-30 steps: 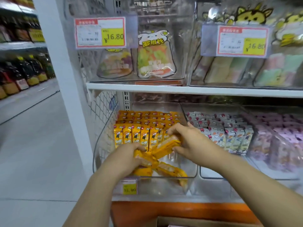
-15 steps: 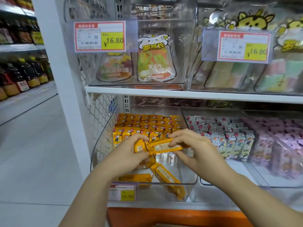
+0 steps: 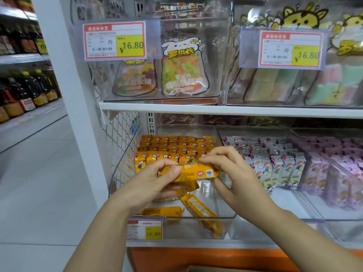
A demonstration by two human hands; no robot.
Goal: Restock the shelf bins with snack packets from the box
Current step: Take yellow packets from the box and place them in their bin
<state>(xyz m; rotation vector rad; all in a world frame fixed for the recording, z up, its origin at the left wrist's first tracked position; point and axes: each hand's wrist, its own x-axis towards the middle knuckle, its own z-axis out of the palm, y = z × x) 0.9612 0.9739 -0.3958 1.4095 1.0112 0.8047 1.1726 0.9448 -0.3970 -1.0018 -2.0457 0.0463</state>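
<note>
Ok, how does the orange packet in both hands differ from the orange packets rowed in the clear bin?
The held orange packet lies sideways, text side showing; rowed orange packets stand upright, cartoon fronts showing. Left hand and right hand pinch it; the rows sit packed. Both orange.

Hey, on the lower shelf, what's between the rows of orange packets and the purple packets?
In the head view, a clear bin of white packets, stood in rows, lies between the orange packets and the purple packets.

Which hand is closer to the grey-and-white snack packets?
The right. The right hand pinches the orange packet just left of the grey-and-white packets; the left hand grips the packet's other end, farther left.
</note>
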